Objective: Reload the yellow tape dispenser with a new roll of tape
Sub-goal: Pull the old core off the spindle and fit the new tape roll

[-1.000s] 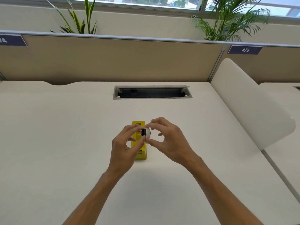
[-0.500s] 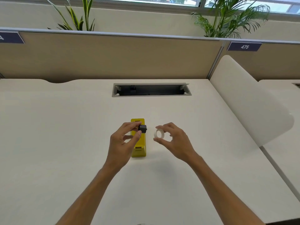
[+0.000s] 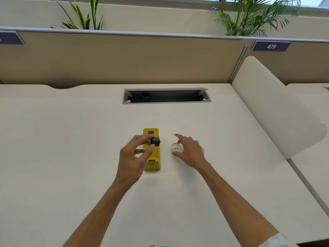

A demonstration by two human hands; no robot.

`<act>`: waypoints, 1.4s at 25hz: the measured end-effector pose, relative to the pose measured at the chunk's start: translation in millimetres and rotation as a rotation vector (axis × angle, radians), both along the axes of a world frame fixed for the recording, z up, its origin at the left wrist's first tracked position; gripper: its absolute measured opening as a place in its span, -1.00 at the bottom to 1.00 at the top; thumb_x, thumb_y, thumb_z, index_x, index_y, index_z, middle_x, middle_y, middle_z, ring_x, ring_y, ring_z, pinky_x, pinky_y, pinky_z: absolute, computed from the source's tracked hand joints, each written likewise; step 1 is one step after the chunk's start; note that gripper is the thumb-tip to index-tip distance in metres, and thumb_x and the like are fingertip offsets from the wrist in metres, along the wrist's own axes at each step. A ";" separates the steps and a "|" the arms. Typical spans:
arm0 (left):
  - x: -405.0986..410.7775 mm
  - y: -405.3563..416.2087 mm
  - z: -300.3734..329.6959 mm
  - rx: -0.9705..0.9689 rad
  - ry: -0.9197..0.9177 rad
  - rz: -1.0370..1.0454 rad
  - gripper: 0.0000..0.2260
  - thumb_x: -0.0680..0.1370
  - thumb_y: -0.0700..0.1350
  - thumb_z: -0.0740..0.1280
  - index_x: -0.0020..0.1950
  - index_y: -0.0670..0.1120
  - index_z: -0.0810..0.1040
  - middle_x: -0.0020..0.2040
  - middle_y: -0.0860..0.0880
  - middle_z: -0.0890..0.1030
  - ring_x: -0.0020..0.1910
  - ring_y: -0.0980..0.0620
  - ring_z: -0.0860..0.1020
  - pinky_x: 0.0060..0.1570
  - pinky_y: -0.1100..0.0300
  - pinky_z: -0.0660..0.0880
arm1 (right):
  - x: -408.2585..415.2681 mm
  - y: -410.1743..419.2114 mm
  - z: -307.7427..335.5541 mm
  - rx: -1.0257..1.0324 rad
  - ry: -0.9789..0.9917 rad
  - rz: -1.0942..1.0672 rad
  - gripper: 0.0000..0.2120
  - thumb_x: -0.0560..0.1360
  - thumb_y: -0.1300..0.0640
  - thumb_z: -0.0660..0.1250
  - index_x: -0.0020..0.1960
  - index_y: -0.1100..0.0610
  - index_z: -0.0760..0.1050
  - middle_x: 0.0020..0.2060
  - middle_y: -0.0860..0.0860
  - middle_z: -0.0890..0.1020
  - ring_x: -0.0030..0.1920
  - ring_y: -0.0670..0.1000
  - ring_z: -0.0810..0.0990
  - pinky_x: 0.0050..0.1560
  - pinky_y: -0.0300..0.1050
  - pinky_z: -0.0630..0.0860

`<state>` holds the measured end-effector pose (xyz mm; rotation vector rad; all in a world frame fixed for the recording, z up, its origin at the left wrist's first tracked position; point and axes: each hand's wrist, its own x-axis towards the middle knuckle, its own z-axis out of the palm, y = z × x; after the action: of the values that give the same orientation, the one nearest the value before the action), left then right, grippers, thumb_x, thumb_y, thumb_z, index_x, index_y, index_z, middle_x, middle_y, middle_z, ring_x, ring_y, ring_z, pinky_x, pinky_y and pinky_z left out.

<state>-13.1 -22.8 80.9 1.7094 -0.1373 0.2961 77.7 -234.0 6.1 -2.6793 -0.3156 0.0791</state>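
Observation:
The yellow tape dispenser (image 3: 152, 164) stands on the white desk (image 3: 71, 139), its long side pointing away from me. My left hand (image 3: 133, 157) hovers over its middle and pinches a small black spool hub (image 3: 155, 141) between thumb and fingertips. Just right of the dispenser a small white ring (image 3: 175, 147) lies flat on the desk. My right hand (image 3: 191, 152) is beside the ring with fingers spread, the index finger lifted off it and the thumb close to its near edge. A pale round object (image 3: 202, 149) peeks out behind my right hand, mostly hidden.
An open cable tray slot (image 3: 166, 96) is set into the desk farther back. A beige partition (image 3: 124, 57) closes off the far edge. A rounded white divider panel (image 3: 277, 111) stands along the right side of the desk.
The white ring came off the black hub. My right hand carried the ring to the right and down onto the desk and spread its fingers. My left hand kept the hub over the dispenser.

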 end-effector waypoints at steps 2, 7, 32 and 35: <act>0.2 -0.2 -1.4 -0.006 0.013 0.001 -0.73 0.52 -0.20 0.39 0.11 0.15 0.61 0.05 0.12 0.62 0.07 0.03 0.59 -0.05 0.24 0.56 | 4.3 -1.7 -3.1 0.009 0.039 -0.002 -0.36 0.45 -0.07 0.44 0.45 -0.02 0.29 0.14 -0.08 0.58 0.19 0.04 0.48 0.21 -0.01 0.30; 0.9 -0.2 -5.8 -0.020 0.035 -0.009 -0.73 0.53 -0.21 0.38 0.14 0.10 0.61 0.07 0.11 0.63 0.13 0.00 0.60 0.02 0.19 0.58 | -6.1 2.8 8.2 0.099 -0.005 -0.025 -0.49 0.48 -0.12 0.40 0.37 -0.01 0.42 0.12 -0.06 0.59 0.15 -0.01 0.51 0.20 -0.03 0.39; -8.4 -4.1 -0.1 -0.166 0.210 -0.061 -0.83 0.48 -0.07 0.42 0.05 -0.01 0.68 -0.03 0.02 0.72 0.03 0.04 0.66 -0.02 0.26 0.57 | -74.8 22.5 82.6 0.824 0.101 0.055 -0.70 0.42 -0.06 0.50 0.14 -0.13 0.59 -0.03 -0.17 0.67 -0.05 -0.10 0.64 -0.13 -0.18 0.54; -9.4 -1.1 -1.6 -0.201 0.232 -0.039 -0.84 0.46 -0.10 0.44 0.04 -0.01 0.68 -0.05 0.00 0.72 0.01 0.00 0.67 0.02 0.21 0.58 | -57.2 -0.5 64.0 0.557 -0.049 -0.158 -0.72 0.42 -0.17 0.44 0.09 -0.11 0.59 -0.07 -0.22 0.66 -0.07 -0.19 0.62 -0.14 -0.23 0.48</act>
<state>-22.5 -24.0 79.3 1.5267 0.0302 0.0779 20.5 -234.5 70.1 -2.1442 -0.1156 -0.1087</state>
